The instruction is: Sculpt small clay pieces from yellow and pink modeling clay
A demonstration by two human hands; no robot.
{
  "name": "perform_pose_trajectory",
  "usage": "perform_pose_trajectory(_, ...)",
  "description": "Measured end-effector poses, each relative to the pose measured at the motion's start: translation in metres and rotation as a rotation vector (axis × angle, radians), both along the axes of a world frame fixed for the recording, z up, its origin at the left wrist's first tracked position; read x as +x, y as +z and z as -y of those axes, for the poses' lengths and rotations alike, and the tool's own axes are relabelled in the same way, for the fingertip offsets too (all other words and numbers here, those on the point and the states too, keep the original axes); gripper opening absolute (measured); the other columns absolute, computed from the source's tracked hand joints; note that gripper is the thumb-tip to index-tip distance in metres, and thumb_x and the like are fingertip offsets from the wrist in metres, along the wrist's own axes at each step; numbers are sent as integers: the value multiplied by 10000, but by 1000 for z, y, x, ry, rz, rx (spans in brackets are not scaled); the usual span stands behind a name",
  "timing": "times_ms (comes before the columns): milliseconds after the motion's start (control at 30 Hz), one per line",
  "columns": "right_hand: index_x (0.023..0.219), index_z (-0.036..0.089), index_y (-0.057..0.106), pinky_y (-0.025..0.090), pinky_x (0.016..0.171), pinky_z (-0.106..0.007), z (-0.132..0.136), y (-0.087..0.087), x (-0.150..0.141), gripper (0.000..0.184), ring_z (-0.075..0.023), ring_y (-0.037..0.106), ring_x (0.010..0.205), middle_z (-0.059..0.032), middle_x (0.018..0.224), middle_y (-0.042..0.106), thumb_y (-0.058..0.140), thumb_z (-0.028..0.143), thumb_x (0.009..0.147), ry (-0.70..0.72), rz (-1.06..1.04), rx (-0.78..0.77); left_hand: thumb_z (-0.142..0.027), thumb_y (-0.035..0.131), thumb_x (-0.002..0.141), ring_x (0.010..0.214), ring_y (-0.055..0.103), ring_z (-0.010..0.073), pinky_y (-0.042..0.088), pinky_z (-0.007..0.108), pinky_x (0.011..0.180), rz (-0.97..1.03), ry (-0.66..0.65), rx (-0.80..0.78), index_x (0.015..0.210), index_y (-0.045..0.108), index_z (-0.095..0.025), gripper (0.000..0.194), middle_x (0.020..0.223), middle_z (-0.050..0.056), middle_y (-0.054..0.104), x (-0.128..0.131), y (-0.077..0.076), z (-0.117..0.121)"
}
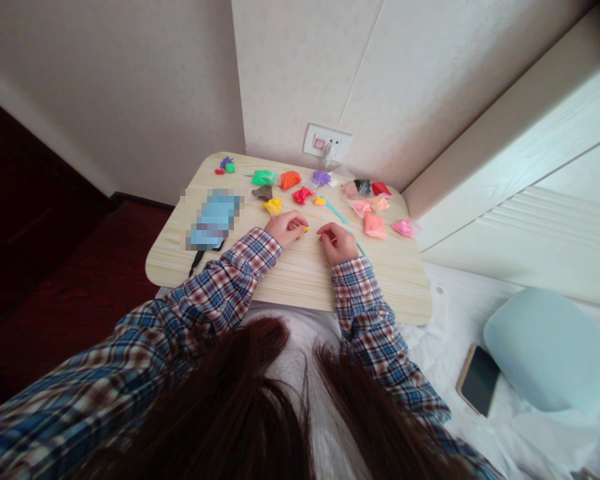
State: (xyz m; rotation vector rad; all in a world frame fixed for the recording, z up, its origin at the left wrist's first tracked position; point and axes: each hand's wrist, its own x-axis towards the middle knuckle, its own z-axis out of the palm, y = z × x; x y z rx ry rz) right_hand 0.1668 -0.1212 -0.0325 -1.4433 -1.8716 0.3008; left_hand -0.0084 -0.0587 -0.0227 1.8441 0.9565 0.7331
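Note:
My left hand (286, 229) is closed in a pinch above the middle of the small table. A small piece of yellow modelling clay (306, 229) shows at its fingertips. My right hand (339, 244) is held a little to the right, fingers curled together; whatever they may hold is too small to make out. Just beyond my left hand lies a yellow clay packet (273, 206). Farther back, between the hands, is a small yellow and orange clay shape (320, 201). A light blue tool (335, 210) lies beside it, and another thin blue stick (364, 251) runs behind my right hand.
Along the back of the wooden table (300, 283) lie several clay packets, among them green (264, 177), orange (290, 179) and pink (405, 228). Small shaped clay pieces (226, 165) sit at the far left corner. A blurred phone-like screen (214, 220) is at left; a wall socket (327, 142) is behind.

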Motion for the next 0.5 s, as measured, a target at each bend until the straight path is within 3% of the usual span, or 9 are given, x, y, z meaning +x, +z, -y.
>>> perform_pose_trajectory(500, 906, 132, 555, 478, 583, -256, 0, -1, 0, 218, -105, 532, 612, 2, 760, 549, 500, 342, 921, -11, -5, -14, -265, 517, 876, 653, 571, 105, 506, 259, 599, -25, -8, 19, 939, 561, -104, 179, 815, 22, 586, 0, 0, 0)
